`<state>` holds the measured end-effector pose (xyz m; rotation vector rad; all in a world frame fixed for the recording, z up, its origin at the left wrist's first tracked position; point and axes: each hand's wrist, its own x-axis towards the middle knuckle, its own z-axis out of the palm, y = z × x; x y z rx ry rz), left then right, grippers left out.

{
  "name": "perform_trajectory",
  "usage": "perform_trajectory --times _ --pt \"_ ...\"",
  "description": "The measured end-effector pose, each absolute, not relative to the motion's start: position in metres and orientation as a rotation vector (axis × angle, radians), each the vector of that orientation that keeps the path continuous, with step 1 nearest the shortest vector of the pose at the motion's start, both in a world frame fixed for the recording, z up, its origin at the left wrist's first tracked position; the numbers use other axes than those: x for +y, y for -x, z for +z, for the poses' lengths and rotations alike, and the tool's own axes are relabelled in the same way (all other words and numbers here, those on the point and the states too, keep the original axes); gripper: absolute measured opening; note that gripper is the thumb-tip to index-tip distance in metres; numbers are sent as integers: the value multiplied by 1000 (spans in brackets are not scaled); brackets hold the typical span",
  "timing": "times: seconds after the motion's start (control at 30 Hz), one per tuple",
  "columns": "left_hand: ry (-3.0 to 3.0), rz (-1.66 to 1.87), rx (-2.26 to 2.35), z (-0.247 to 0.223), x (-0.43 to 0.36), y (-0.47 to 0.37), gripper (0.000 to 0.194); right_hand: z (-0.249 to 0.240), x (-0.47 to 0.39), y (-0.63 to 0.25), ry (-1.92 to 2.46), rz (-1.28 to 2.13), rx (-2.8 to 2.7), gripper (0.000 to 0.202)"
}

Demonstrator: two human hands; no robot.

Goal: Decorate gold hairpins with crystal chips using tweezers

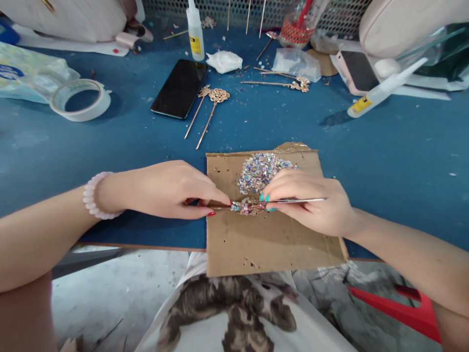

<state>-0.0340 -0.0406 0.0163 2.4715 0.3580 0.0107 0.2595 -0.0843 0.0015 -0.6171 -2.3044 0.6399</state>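
Note:
A metal hairpin with a head of pink and pale blue beads [248, 207] lies over a brown cardboard sheet [238, 249]. My left hand [176, 190] pinches its stem just left of the beaded head. In my right hand [311, 198], thumb and fingers close on thin metal tweezers [306, 200], whose tips are at the right part of the head, partly hidden by the fingers. Behind the hairpin, a heap of small multicoloured chips [262, 171] rests on the cardboard, partly covered by my right hand.
Farther back on the blue table [139, 142] are a black phone [179, 88], gold hairpins [219, 96], a tape roll [79, 100], a glue bottle [195, 34] and another leaning at right [381, 90]. A pink phone [358, 72] sits at back right.

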Motion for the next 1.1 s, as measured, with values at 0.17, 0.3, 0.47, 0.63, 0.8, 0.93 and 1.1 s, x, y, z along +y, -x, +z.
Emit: perform_trajectory --times 0.17,0.3,0.47,0.63,0.8,0.93,1.1 --pt "-2466 21 352 15 -40 35 30 1 -84 -259 606 643 -2299 7" --pt "-2458 8 361 15 -40 35 30 1 -84 -259 603 635 -2304 7" --pt "-2458 -2 364 17 -40 34 29 2 -84 -260 616 636 -2301 6" --pt "-2465 15 357 16 -39 34 30 2 -84 -260 630 626 -2319 7" --pt "-2465 10 358 16 -40 34 29 1 -83 -261 616 619 -2308 8" --pt "-2462 6 355 17 -40 34 29 1 -83 -261 617 600 -2318 8" --pt "-2452 -2 362 16 -40 34 29 0 -83 -260 610 610 -2312 8"
